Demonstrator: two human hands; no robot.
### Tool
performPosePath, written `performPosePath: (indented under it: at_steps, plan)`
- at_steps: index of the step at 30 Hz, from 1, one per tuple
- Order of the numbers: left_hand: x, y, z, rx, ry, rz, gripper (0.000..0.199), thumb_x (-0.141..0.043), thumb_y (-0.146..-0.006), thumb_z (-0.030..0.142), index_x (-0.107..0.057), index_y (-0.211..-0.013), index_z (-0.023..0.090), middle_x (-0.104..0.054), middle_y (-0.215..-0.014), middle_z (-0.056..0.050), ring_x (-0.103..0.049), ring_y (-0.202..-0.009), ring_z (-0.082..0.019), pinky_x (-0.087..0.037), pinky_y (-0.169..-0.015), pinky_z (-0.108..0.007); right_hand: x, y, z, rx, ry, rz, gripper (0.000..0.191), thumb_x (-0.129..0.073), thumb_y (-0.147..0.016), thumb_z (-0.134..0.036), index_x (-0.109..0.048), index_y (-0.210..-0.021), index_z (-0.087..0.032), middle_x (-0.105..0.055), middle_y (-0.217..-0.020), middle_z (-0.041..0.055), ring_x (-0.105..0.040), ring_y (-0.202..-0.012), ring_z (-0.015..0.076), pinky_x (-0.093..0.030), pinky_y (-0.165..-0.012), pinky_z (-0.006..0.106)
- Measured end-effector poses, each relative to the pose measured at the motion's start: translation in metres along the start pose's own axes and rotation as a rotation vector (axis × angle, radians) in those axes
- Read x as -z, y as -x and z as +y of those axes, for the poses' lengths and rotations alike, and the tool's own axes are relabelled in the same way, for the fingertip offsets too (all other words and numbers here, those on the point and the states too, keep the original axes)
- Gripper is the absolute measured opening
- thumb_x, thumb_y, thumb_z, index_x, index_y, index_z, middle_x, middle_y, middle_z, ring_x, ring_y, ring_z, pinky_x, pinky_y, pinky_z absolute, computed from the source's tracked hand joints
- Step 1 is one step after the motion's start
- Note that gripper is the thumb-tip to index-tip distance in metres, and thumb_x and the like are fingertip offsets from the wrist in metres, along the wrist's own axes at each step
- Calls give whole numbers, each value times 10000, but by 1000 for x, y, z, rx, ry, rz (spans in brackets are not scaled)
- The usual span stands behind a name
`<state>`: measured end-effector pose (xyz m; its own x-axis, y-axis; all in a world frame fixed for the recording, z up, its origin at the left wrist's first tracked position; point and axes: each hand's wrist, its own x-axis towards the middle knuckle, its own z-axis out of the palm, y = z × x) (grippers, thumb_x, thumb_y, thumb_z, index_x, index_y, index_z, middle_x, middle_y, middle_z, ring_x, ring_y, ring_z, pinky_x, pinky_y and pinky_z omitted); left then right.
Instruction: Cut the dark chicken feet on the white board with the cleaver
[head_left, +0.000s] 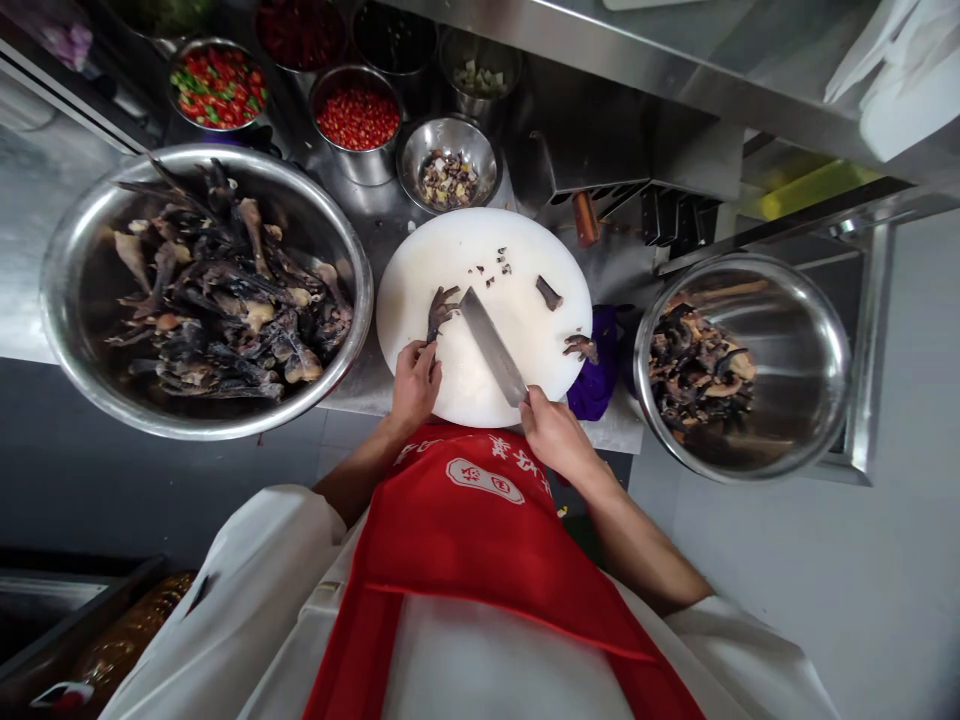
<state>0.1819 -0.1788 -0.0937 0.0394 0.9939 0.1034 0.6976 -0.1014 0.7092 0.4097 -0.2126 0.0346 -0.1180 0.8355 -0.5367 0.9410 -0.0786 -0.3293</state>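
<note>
My left hand (pixel 416 385) is closed on the lower end of a dark poultry foot (pixel 440 312), whose toes lie on the round white cutting board (pixel 412 260). The handle of a broad kitchen knife (pixel 493 345) is in my right hand (pixel 553 430). Its blade points up and left across the board, the tip just right of the toes. Small cut bits (pixel 503 262) lie farther up. At the board's right are a short dark leg piece (pixel 549 293) and a severed foot (pixel 581 347).
A large steel bowl (pixel 56 290) of dark poultry feet and legs (pixel 225 290) stands left. Another steel bowl (pixel 806 340) with cut dark pieces (pixel 701 370) is on the right. Behind the board are a small bowl (pixel 484 160), chopped chillies (pixel 358 118), and a wooden-handled tool (pixel 586 220).
</note>
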Motion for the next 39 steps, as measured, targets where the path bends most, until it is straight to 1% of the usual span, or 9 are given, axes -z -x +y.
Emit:
performPosePath:
  at_steps: [6, 9, 13, 17, 20, 25, 30, 34, 39]
  plan:
    - [9, -9, 5, 77, 35, -24, 356, -527, -842, 193, -607, -1189, 175, -550, -1156, -134, -530, -1101, -234, -430, -1006, -399, -3, 9, 2, 11, -95, 69, 256, -323, -962, -336, -504, -1063, -186, -667, -757, 73, -617, -667, 240, -326, -580, 290]
    - [26, -20, 6, 214, 123, 84, 291, -513, -834, 199, -635, -1097, 177, -598, -1042, -111, -579, -1000, -212, -468, -929, -373, -11, 12, 2, 29, -162, 19, 243, -335, -954, -324, -515, -1052, -193, -671, -763, 64, -624, -684, 232, -358, -599, 285]
    - [60, -37, 12, 393, 391, 249, 224, -509, -849, 275, -619, -1029, 197, -598, -817, -25, -578, -715, -133, -490, -687, -267, -17, 11, 12, 110, -305, -102, 207, -365, -941, -325, -537, -988, -218, -667, -779, 34, -625, -714, 201, -399, -629, 270]
    - [84, -51, 24, 412, 722, 359, 150, -569, -809, 285, -572, -944, 220, -548, -741, 21, -535, -601, -89, -452, -583, -220, -12, -19, 35, 150, -466, -242, 207, -397, -920, -382, -500, -831, -226, -591, -661, -19, -563, -569, 156, -397, -551, 254]
    - [89, -56, 31, 456, 947, 324, 145, -614, -764, 286, -529, -862, 221, -575, -805, 12, -527, -560, -77, -437, -530, -219, 1, -56, 52, 77, -601, -261, 196, -436, -890, -401, -446, -793, -231, -483, -533, -71, -451, -413, 118, -355, -456, 238]
    - [76, -47, 26, 412, 961, 190, 201, -629, -786, 356, -533, -898, 219, -623, -879, -21, -551, -593, -92, -457, -559, -243, 21, -96, 55, 67, -523, 63, 179, -454, -864, -354, -414, -739, -231, -484, -515, -66, -450, -415, 113, -345, -460, 239]
    - [33, -21, 9, 96, 372, 51, 175, -595, -845, 286, -585, -994, 196, -611, -979, -64, -592, -902, -159, -490, -820, -319, 23, -73, 31, 99, -465, 333, 183, -447, -883, -396, -485, -842, -222, -576, -612, -20, -544, -533, 155, -402, -540, 259]
    - [4, 0, 6, -102, 73, -63, 185, -571, -880, 267, -605, -1043, 189, -622, -1093, -94, -571, -1045, -202, -451, -939, -391, -4, -47, -3, 132, -431, 459, 245, -462, -892, -435, -513, -977, -211, -677, -774, 55, -634, -690, 218, -452, -624, 293]
    - [4, 17, 6, -85, 51, 39, 230, -558, -898, 324, -617, -1066, 178, -625, -1060, -99, -571, -1017, -200, -480, -915, -381, -51, -57, -37, 173, -233, 401, 326, -284, -964, -355, -523, -1057, -154, -701, -834, 127, -660, -713, 243, -456, -642, 309]
